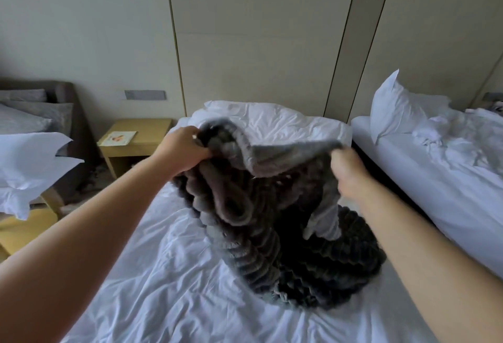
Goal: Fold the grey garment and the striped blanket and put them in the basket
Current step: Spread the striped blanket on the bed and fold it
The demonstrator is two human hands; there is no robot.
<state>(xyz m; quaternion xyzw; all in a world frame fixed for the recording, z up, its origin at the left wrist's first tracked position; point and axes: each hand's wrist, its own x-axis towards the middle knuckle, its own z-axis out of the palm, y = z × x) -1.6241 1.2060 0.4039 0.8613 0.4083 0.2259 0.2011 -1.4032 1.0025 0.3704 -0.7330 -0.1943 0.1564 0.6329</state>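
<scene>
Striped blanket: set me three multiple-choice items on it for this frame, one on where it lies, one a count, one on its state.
1. Where does the lower part of the striped blanket rest?
A. on the white bed
B. on the floor
C. in a basket

2. How many hands grip it?
A. none
B. one
C. two

3. What state is it in?
A. folded into a neat square
B. bunched, its top edge lifted
C. spread flat and smooth

Key:
1 A: its ribbed heap sits on the sheet.
2 C: the left hand and the right hand each hold the upper edge.
3 B: the edge hangs between the hands above a crumpled heap.
</scene>
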